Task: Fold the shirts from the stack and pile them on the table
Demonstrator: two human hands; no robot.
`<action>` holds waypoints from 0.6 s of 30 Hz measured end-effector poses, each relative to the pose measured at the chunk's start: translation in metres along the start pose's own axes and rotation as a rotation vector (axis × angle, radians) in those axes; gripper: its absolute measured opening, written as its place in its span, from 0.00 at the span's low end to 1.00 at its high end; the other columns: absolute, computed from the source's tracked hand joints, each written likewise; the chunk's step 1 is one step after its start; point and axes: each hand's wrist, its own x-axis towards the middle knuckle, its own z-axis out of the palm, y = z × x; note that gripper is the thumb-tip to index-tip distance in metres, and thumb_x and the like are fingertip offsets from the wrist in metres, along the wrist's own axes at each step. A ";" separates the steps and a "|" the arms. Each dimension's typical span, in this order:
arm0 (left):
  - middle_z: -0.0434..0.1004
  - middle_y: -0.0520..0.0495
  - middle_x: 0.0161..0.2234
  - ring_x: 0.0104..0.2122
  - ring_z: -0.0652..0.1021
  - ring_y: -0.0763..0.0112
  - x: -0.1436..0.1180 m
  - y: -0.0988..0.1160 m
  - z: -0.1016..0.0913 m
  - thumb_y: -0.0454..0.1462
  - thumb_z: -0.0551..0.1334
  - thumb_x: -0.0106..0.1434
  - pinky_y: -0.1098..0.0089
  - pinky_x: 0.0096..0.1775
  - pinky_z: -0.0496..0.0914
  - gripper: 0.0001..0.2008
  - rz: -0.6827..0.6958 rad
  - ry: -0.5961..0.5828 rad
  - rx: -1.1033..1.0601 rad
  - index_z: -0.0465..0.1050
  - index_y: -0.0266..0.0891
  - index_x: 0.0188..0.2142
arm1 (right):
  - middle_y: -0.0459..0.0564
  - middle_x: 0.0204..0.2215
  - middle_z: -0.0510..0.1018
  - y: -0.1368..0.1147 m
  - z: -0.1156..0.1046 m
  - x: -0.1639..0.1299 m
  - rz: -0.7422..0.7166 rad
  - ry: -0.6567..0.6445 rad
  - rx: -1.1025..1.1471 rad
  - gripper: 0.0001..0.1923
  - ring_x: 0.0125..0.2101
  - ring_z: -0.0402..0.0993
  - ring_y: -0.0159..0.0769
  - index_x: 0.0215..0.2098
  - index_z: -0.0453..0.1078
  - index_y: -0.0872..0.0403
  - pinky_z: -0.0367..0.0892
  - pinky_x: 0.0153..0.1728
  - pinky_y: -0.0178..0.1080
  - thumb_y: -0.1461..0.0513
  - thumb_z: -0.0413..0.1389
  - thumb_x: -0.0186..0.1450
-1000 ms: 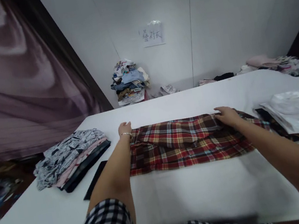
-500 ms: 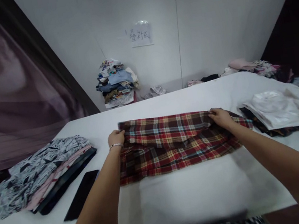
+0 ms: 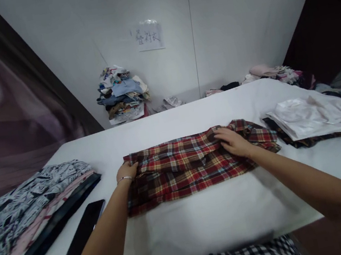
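Note:
A red, brown and yellow plaid shirt (image 3: 179, 174) lies across the white table, folded lengthwise into a long strip. My left hand (image 3: 127, 171), with a bracelet at the wrist, grips the strip's upper left corner between thumb and fingers. Toward the right end, my right hand (image 3: 233, 142) rests on top of the cloth, fingers stretched out and open. Past that hand, the shirt's right end is bunched and uneven.
Folded clothes with a black-and-white print on top (image 3: 38, 203) lie at left, beside a black phone-like slab (image 3: 85, 230). White folded garments (image 3: 310, 116) sit at right. A tall clothes pile (image 3: 123, 94) stands by the wall beneath a paper sign (image 3: 149, 36).
The shirt's upper fold has come down onto the lower part. My right hand has let go of its edge and now lies spread on the cloth. My view has shifted slightly right.

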 end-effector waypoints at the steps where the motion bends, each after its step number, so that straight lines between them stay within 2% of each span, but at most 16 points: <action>1: 0.80 0.39 0.38 0.42 0.77 0.53 -0.002 0.001 0.000 0.48 0.56 0.59 0.61 0.40 0.69 0.15 -0.006 -0.002 0.004 0.73 0.41 0.31 | 0.53 0.58 0.67 -0.005 0.001 -0.002 -0.049 -0.075 0.009 0.24 0.60 0.57 0.46 0.56 0.67 0.50 0.55 0.58 0.54 0.65 0.50 0.61; 3: 0.79 0.38 0.40 0.43 0.77 0.52 -0.006 0.006 -0.003 0.47 0.56 0.59 0.60 0.41 0.68 0.14 -0.018 -0.010 0.005 0.73 0.40 0.32 | 0.53 0.54 0.72 -0.009 0.004 -0.002 -0.038 -0.169 -0.025 0.23 0.58 0.61 0.46 0.53 0.70 0.50 0.56 0.57 0.53 0.66 0.50 0.60; 4: 0.79 0.38 0.40 0.44 0.76 0.51 -0.008 0.009 -0.005 0.46 0.56 0.59 0.60 0.41 0.68 0.13 -0.017 -0.008 -0.009 0.73 0.40 0.32 | 0.52 0.51 0.75 -0.009 0.004 0.000 0.006 -0.175 -0.054 0.21 0.55 0.64 0.45 0.50 0.72 0.50 0.56 0.56 0.53 0.67 0.50 0.60; 6: 0.78 0.36 0.41 0.44 0.76 0.51 -0.012 0.014 -0.011 0.45 0.57 0.59 0.60 0.41 0.68 0.12 0.001 0.008 -0.063 0.73 0.39 0.32 | 0.51 0.45 0.78 -0.003 0.003 0.006 0.087 -0.117 -0.095 0.19 0.50 0.70 0.43 0.45 0.75 0.50 0.57 0.55 0.51 0.67 0.47 0.62; 9: 0.79 0.38 0.41 0.43 0.76 0.54 -0.016 0.016 -0.020 0.45 0.57 0.60 0.63 0.41 0.67 0.13 0.022 0.048 -0.137 0.73 0.38 0.35 | 0.52 0.44 0.79 0.009 0.000 0.013 0.119 -0.011 -0.110 0.19 0.48 0.71 0.43 0.44 0.75 0.51 0.56 0.55 0.50 0.66 0.45 0.62; 12: 0.79 0.40 0.41 0.42 0.77 0.57 -0.023 0.012 -0.025 0.45 0.57 0.61 0.65 0.41 0.68 0.15 0.000 0.095 -0.170 0.73 0.38 0.41 | 0.54 0.42 0.79 0.013 0.003 0.012 0.141 -0.095 -0.139 0.20 0.46 0.73 0.45 0.44 0.76 0.52 0.59 0.53 0.51 0.66 0.46 0.61; 15: 0.78 0.43 0.43 0.43 0.77 0.63 -0.036 0.005 -0.025 0.45 0.56 0.63 0.67 0.44 0.68 0.17 0.037 0.151 -0.225 0.73 0.39 0.46 | 0.56 0.49 0.76 0.003 0.011 0.006 0.142 -0.155 -0.215 0.25 0.51 0.69 0.49 0.51 0.72 0.52 0.59 0.52 0.52 0.68 0.48 0.57; 18: 0.77 0.45 0.45 0.45 0.76 0.65 -0.053 -0.004 -0.021 0.44 0.59 0.61 0.69 0.48 0.68 0.17 0.272 0.121 -0.312 0.74 0.40 0.46 | 0.53 0.58 0.67 -0.017 0.020 0.000 0.025 -0.154 -0.217 0.31 0.59 0.59 0.49 0.59 0.65 0.49 0.54 0.56 0.55 0.66 0.49 0.56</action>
